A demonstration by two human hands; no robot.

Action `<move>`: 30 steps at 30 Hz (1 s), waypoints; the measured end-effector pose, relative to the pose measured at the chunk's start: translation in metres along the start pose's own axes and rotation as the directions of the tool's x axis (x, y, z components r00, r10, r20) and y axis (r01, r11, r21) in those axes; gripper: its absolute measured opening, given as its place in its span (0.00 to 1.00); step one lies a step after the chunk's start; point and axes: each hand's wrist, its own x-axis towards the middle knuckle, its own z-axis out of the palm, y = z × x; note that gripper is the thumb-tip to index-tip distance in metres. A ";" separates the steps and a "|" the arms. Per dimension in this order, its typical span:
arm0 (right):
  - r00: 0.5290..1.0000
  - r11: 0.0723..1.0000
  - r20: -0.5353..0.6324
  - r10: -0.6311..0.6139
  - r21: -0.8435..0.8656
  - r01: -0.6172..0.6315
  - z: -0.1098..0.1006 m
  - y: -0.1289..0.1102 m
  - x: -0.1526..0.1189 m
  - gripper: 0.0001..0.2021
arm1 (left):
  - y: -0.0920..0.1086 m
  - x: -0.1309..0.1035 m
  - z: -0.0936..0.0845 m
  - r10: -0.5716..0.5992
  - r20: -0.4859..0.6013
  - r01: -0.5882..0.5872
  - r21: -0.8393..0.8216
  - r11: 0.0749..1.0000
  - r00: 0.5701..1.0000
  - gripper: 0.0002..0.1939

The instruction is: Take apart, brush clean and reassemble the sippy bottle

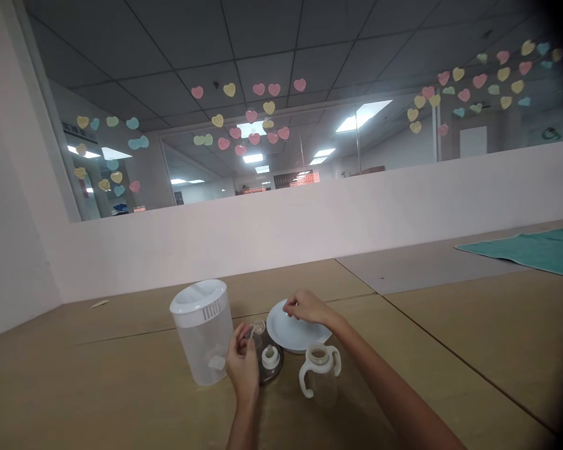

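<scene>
Right hand (306, 306) over plate (291, 334), bunched, can't tell if holding anything. Left hand (244, 359) at clear cap (259, 328), grip unclear; jug (201, 347) just left, nipple (270, 357) just right.

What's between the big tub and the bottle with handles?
In the head view: the left hand, a clear cap and a dark dish with a white-ringed nipple.

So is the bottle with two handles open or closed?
Open: the bottle stands upright with its round mouth showing bare at the top, nothing screwed or set over it.
</scene>
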 end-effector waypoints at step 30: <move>1.000 0.901 0.001 0.032 0.432 -0.029 0.030 -0.001 0.006 0.15 | 0.014 -0.022 0.040 0.102 0.241 -0.032 -0.278 0.960 0.965 0.09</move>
